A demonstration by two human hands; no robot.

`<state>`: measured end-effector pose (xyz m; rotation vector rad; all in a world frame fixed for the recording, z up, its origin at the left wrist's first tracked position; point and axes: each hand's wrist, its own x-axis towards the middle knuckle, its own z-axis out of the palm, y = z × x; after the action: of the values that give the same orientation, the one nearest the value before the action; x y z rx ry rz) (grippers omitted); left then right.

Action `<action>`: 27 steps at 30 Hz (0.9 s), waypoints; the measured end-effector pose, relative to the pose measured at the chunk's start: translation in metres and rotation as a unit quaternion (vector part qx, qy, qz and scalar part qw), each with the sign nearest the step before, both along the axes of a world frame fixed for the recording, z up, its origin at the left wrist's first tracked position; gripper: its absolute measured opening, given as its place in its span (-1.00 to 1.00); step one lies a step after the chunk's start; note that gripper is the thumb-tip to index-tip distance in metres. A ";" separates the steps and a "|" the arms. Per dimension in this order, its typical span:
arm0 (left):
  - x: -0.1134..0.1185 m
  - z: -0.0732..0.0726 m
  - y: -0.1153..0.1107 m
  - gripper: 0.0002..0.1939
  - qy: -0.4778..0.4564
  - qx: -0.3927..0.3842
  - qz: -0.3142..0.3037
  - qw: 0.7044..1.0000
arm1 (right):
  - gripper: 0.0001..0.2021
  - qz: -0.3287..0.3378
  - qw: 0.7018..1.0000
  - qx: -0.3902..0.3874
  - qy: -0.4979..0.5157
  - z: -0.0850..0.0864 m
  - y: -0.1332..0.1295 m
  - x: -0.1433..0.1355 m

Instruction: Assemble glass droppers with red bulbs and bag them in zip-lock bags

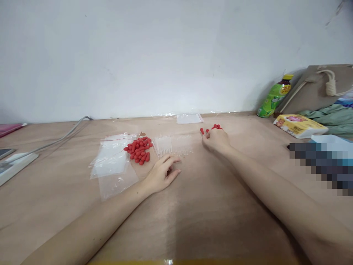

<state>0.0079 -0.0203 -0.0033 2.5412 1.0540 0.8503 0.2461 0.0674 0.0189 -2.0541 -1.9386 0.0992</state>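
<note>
My left hand (162, 173) rests on the table with its fingers apart and holds nothing. Just beyond its fingertips lies a row of thin clear tubes (163, 144), with more faint clear tubes (183, 144) to the right. Left of them is a heap of red rubber bulbs (139, 150), partly beside clear zip bags (113, 156). Farther off, my right hand (217, 140) is closed, its fingertips pinched at a small red rubber bulb (207, 131). Another red bulb (202, 131) lies just left of it. Several more red bulbs (217, 126) show behind the knuckles, partly hidden.
A white packet (189, 118) lies by the wall. At right stand a green drink bottle (275, 96), a yellow tissue pack (300, 125) and a grey bag (314, 88). A grey cable (63, 137) runs to a white power strip (19, 165) at left.
</note>
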 end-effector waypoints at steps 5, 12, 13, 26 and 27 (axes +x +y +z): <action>-0.001 0.001 0.001 -0.78 -0.002 -0.011 -0.003 1.000 | -0.73 -0.043 0.999 0.009 -0.022 -0.008 0.008 -0.001; 0.000 0.000 0.001 -0.82 0.005 -0.012 -0.005 1.000 | -0.75 -0.050 0.997 0.010 -0.060 -0.006 0.004 0.001; 0.001 0.000 0.001 -0.82 0.007 -0.012 -0.006 1.000 | -0.75 -0.045 0.997 0.016 -0.056 -0.004 0.002 -0.002; -0.055 0.045 0.033 -0.82 0.292 0.089 0.308 0.901 | -0.60 0.028 0.995 -0.048 0.086 -0.006 0.012 -0.054; -0.059 0.046 0.035 -0.82 0.301 0.071 0.311 0.899 | -0.60 0.027 0.994 -0.054 0.086 -0.005 0.013 -0.055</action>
<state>-0.0510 0.0145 0.0428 2.6756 2.1387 0.2280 0.1907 0.0803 0.0137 -1.9878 -1.9197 0.3882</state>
